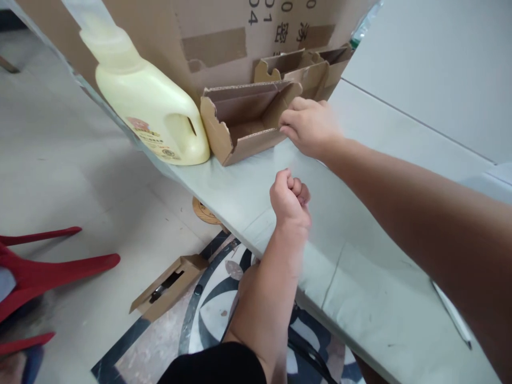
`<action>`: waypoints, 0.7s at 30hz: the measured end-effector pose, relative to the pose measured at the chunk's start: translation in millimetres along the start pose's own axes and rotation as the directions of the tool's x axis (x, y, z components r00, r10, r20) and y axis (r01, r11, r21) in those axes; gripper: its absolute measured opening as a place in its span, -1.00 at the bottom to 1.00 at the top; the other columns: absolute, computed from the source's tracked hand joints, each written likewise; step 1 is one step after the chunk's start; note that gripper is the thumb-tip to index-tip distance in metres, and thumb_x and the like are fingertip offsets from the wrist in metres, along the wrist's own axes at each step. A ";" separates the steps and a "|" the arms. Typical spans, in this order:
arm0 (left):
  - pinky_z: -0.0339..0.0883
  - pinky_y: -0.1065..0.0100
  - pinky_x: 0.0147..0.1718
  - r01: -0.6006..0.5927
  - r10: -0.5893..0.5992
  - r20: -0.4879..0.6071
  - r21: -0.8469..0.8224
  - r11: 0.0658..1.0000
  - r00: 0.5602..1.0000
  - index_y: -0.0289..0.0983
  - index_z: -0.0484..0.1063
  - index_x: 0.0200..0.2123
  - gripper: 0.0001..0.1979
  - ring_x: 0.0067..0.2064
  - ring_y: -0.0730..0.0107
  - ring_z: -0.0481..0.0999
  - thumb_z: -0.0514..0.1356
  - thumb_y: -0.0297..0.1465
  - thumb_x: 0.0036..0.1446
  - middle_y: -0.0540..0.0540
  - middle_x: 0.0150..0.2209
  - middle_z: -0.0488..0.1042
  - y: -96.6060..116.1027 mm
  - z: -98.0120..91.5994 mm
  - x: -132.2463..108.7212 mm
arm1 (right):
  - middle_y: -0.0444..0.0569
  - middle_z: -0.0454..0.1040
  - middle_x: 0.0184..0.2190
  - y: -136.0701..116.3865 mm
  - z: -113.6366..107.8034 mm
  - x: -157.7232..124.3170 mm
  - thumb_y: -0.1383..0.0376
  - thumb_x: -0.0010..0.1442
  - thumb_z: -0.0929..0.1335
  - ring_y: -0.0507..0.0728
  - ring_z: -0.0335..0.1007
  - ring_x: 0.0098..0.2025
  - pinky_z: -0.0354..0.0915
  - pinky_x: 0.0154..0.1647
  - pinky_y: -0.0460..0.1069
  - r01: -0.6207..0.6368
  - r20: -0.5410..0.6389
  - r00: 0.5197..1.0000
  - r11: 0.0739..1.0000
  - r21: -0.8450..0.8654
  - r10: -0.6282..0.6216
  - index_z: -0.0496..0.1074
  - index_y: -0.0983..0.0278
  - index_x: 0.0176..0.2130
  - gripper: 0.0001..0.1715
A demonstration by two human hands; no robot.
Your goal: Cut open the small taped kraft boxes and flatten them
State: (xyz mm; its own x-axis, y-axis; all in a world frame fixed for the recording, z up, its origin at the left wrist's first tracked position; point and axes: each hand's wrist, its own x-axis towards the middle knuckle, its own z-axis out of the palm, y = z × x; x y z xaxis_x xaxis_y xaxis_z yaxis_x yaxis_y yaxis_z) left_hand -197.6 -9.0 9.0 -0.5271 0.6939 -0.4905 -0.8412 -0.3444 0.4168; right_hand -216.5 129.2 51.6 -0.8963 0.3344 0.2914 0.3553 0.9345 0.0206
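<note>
My right hand point(308, 125) is closed on the near right corner of a small open-topped cardboard box point(252, 146), its thumb and fingers at the rim. The inside of this box shows bare brown walls. Nearer to me, above the pale table cover point(256, 216), my left hand point(290, 194) is curled into a fist. Its palm is turned out of sight, so I cannot make out whether anything is inside it. A pale yellow detergent bottle point(152, 106) with a handle stands against the box's left side.
Behind stands a large printed carton point(216, 24). More small cardboard boxes point(312, 72) sit to the right of the held one. A white pen point(454, 314) lies by my right forearm. On the floor are a cardboard box point(172, 282) and a red stool point(40, 272).
</note>
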 end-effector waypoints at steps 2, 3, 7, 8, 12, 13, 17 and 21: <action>-0.19 0.39 -0.63 -0.085 0.086 -0.011 0.064 0.994 0.996 -0.22 -0.26 -0.53 -0.54 -0.65 0.60 -0.15 -0.07 -0.42 0.38 0.12 -0.66 -0.25 -0.3 2.3 -6.8 | 0.03 0.58 -0.14 -1.1 -3.6 -7.8 0.24 0.33 0.25 0.28 0.49 -0.06 0.27 0.03 0.23 -0.005 0.004 1.000 1.000 0.002 0.005 0.47 0.17 -0.25 -0.79; -0.18 0.39 -0.62 -0.154 0.154 0.005 0.104 0.983 0.988 -0.23 -0.26 -0.55 -0.53 -0.65 0.60 -0.15 -0.06 -0.42 0.39 0.11 -0.67 -0.24 0.6 3.1 -12.0 | 0.03 0.59 -0.18 -3.0 -6.5 -12.8 0.26 0.34 0.24 0.27 0.50 -0.09 0.26 0.01 0.21 -0.028 0.021 0.999 1.000 -0.001 0.028 0.46 0.17 -0.23 -0.79; -0.07 0.39 -0.60 -0.527 0.484 0.223 0.213 0.823 0.846 -0.24 -0.22 -0.60 -0.47 -0.63 0.59 -0.08 -0.01 -0.39 0.38 0.08 -0.66 -0.13 12.7 4.2 -43.7 | 0.04 0.60 -0.20 -12.8 -24.1 -49.3 0.24 0.36 0.20 0.24 0.49 -0.24 0.25 -0.21 0.12 -0.163 0.080 0.983 0.987 0.009 0.162 0.45 0.17 -0.15 -0.75; -0.04 0.38 -0.59 -0.592 0.535 0.268 0.230 0.772 0.801 -0.24 -0.21 -0.61 -0.46 -0.63 0.57 -0.04 0.00 -0.37 0.38 0.06 -0.66 -0.10 17.6 4.5 -52.4 | 0.03 0.60 -0.19 -14.1 -28.9 -63.6 0.23 0.36 0.19 0.23 0.47 -0.26 0.22 -0.26 0.10 -0.177 0.085 0.981 0.984 0.015 0.175 0.45 0.16 -0.14 -0.73; 0.00 0.37 -0.59 -0.703 0.661 0.242 0.297 0.646 0.710 -0.24 -0.19 -0.65 -0.42 -0.64 0.54 -0.02 0.02 -0.34 0.40 0.06 -0.65 -0.14 36.5 6.4 -75.1 | 0.03 0.62 -0.21 -14.4 -44.9 -139.0 0.15 0.38 0.17 0.21 0.46 -0.32 0.15 -0.37 0.06 -0.224 0.068 0.972 0.975 -0.002 0.223 0.48 0.15 -0.14 -0.66; -0.01 0.37 -0.59 -0.718 0.683 0.227 0.280 0.637 0.695 -0.24 -0.19 -0.65 -0.42 -0.64 0.53 -0.04 0.02 -0.36 0.40 0.06 -0.64 -0.17 39.0 6.3 -75.8 | 0.03 0.62 -0.22 -14.5 -48.2 -161.0 0.15 0.39 0.17 0.21 0.47 -0.32 0.17 -0.37 0.06 -0.243 0.054 0.969 0.970 0.006 0.243 0.49 0.15 -0.16 -0.64; -0.02 0.38 -0.58 -0.713 0.639 0.325 0.232 0.661 0.698 -0.23 -0.11 -0.66 -0.46 -0.63 0.54 -0.01 0.04 -0.44 0.36 0.07 -0.63 -0.11 30.9 2.2 -60.3 | 0.02 0.62 -0.34 -20.4 -61.6 -247.8 0.22 0.38 0.24 0.18 0.48 -0.37 0.27 -0.33 0.06 -0.267 -0.076 0.962 0.963 -0.039 0.264 0.51 0.18 -0.22 -0.72; 0.12 0.37 -0.48 -0.693 0.314 0.719 0.314 0.649 0.619 -0.23 0.14 -0.63 -0.59 -0.53 0.50 0.17 0.15 -0.46 0.27 0.05 -0.59 0.13 3.6 0.7 -42.4 | -0.06 0.60 -0.39 -34.8 -78.7 -311.4 0.35 0.32 0.33 0.12 0.44 -0.43 0.29 -0.35 0.03 -0.278 -0.169 0.952 0.951 -0.133 0.255 0.46 0.20 -0.22 -0.90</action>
State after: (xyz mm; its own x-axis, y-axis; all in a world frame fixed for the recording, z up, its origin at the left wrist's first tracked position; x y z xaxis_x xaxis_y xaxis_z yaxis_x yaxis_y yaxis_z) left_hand -178.2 -39.2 31.9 -0.5042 0.7766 0.3776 -0.1425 -0.5061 0.8506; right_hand 71.2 -17.0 35.5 -0.7178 0.5360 0.4443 0.6227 0.7798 0.0652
